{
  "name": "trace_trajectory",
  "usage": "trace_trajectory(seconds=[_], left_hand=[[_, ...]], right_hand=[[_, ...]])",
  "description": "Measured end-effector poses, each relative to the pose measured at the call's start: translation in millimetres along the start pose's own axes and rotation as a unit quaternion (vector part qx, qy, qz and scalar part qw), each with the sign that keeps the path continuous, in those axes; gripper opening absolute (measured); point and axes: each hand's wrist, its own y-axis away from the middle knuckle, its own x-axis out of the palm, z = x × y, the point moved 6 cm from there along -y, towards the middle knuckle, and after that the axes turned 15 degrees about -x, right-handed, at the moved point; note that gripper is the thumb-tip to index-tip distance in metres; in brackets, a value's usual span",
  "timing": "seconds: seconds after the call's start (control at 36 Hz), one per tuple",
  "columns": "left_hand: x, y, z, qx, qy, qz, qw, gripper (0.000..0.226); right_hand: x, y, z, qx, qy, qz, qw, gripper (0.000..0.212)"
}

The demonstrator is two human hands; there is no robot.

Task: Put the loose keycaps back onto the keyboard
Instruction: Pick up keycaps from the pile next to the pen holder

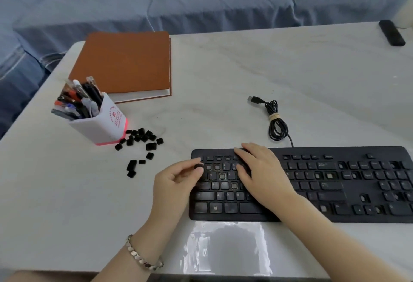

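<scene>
The left hand (176,181) pinches what looks like a keycap (198,166) just over the keyboard (335,194). The right hand (263,174) rests on the keys, fingers straight.

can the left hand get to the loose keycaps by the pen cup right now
Probably yes. Only bare table lies between the left hand and the loose keycaps, and the pen cup stands beyond them. Its fingers pinch one keycap, though.

Illumination: bright, diffuse daylight; shadows soft. Glare patch on table (225,247) (near edge). Wide-angle distortion bends edges; detail slightly soft.
</scene>
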Motion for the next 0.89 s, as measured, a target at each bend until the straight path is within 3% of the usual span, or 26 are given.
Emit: trace_trajectory(seconds=[0.17, 0.28, 0.47, 0.89], left_hand=[[-23, -6, 8, -0.06, 0.057, -0.03, 0.996, 0.014], [-29, -7, 11, -0.066, 0.065, -0.025, 0.995, 0.022], [-31, -5, 7, -0.042, 0.025, -0.008, 0.999, 0.031], [-28, -6, 2, 0.023, -0.046, -0.023, 0.998, 0.025]], right_hand=[[10, -3, -1, -0.017, 0.025, -0.01, 0.999, 0.045], [12, -2, -3, -0.02, 0.015, -0.02, 0.999, 0.045], [12, -2, -2, -0.014, 0.013, -0.032, 0.999, 0.045], [15, -1, -4, -0.019, 0.02, -0.044, 0.999, 0.045]])
